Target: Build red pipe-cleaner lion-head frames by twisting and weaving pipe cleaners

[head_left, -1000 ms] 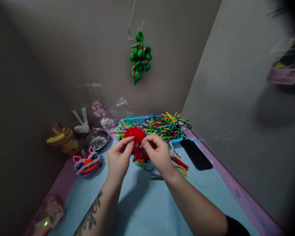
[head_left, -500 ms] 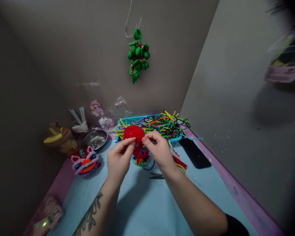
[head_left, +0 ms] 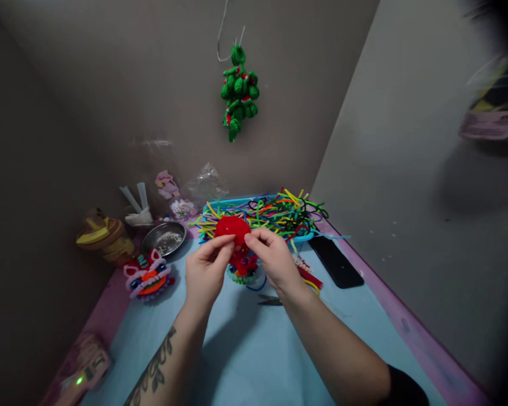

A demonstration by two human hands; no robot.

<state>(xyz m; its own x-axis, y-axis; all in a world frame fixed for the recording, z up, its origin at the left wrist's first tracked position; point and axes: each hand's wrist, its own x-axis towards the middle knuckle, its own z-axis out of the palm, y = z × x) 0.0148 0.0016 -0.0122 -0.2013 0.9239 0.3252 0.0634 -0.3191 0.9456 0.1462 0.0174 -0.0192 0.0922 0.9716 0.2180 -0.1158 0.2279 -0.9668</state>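
left hand (head_left: 205,270) and right hand (head_left: 273,262) both pinch the red fuzzy piece (head_left: 232,228) at 12 o'clock over the desk (head_left: 254,349); its rounded top looks formed, lower strands look unfinished; loose pipe cleaners (head_left: 279,214) lie beyond.

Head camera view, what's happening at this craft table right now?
A person is working with both bare hands over a light blue table. The left hand and right hand together pinch a fuzzy red craft piece, held above a small multicoloured piece. Behind them a blue tray holds a heap of pipe cleaners. A lion-head figure, a metal bowl, scissors and a black phone lie around.
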